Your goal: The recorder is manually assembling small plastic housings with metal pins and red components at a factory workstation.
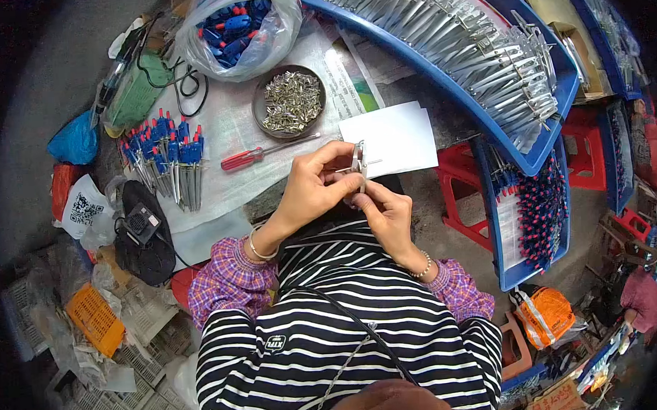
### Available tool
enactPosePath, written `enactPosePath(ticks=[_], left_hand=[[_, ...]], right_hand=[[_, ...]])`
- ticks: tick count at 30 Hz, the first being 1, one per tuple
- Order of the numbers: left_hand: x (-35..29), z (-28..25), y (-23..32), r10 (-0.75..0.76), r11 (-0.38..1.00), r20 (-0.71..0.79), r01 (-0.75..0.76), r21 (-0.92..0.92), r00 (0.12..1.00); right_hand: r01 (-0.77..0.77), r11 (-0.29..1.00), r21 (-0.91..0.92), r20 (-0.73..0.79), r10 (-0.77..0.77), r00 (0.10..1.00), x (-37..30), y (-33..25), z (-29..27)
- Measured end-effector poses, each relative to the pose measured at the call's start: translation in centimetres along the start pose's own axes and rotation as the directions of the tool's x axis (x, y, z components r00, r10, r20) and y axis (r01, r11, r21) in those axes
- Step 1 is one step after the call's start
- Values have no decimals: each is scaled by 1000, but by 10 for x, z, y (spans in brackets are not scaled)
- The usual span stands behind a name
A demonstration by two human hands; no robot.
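Note:
Close in front of my body, both hands meet on a small silver metal piece (pixel 360 158) with a thin pin sticking out to its right. My left hand (pixel 314 187) pinches it between thumb and fingers. My right hand (pixel 390 215) is closed at its lower end, with the fingertips partly hidden. A red-handled screwdriver (pixel 243 159) lies just left of my left hand. Beyond it stands a round dark bowl (pixel 260 118) heaped with small metal fasteners (pixel 292 102). White sheets of paper (pixel 402 136) lie right behind the metal piece.
Blue-and-red-handled metal tools (pixel 169 157) stand bunched on the left. At the back is a plastic bag (pixel 281 42) of blue and red parts. A large blue tray (pixel 440 79) holds silver metal pieces; a lower blue tray (pixel 509 270) and red stool (pixel 455 177) stand right.

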State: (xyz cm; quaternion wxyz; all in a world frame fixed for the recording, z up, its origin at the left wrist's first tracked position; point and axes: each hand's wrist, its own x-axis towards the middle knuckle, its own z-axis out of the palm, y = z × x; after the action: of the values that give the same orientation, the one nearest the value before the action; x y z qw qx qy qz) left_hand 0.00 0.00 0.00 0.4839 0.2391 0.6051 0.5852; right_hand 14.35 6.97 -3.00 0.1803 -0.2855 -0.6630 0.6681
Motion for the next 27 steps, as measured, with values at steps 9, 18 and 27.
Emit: enactPosePath(ticks=[9, 18, 27], left_hand=[[3, -2, 2, 333, 829, -46, -269, 491, 942], [4, 0, 1, 311, 852, 6, -282, 442, 950], [2, -9, 2, 320, 773, 110, -326, 545, 941]], right_hand=[[39, 993, -108, -21, -41, 999, -1, 3, 2], [-10, 997, -75, -1, 10, 1000, 3, 1, -2], [30, 994, -103, 88, -21, 996, 5, 1, -8]])
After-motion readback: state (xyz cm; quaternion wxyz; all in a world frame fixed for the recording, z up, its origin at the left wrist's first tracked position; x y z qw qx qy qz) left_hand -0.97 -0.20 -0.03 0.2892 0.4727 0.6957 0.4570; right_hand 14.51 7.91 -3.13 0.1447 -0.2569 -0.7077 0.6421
